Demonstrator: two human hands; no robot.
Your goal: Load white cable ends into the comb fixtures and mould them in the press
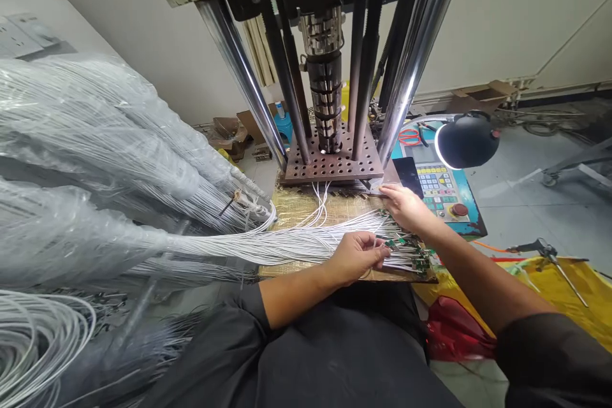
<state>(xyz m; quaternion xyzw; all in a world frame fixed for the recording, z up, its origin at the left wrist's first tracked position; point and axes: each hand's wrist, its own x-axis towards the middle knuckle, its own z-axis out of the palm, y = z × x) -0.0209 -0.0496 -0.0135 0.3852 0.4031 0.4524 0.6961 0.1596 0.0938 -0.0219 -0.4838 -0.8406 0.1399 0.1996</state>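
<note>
My left hand (356,259) is closed in a pinch on a white cable with a small green circuit board (391,243) at its end. It is held just above a wide bundle of white cables (268,244) lying across the worktable (294,205). More green-tipped ends (421,261) are gathered at the table's right side. My right hand (406,209) reaches to the front right corner of the press's perforated plate (329,171). Its fingers are together at a metal part there; what they hold, if anything, is hidden. A few white cables (321,201) run under the plate.
Steel columns (411,70) of the press stand at both sides of its central barrel (325,83). A black lamp (468,140) leans over a control panel (442,188) with a red button. Plastic-wrapped cable bundles (95,134) fill the left. An air gun (542,247) lies on yellow sacking.
</note>
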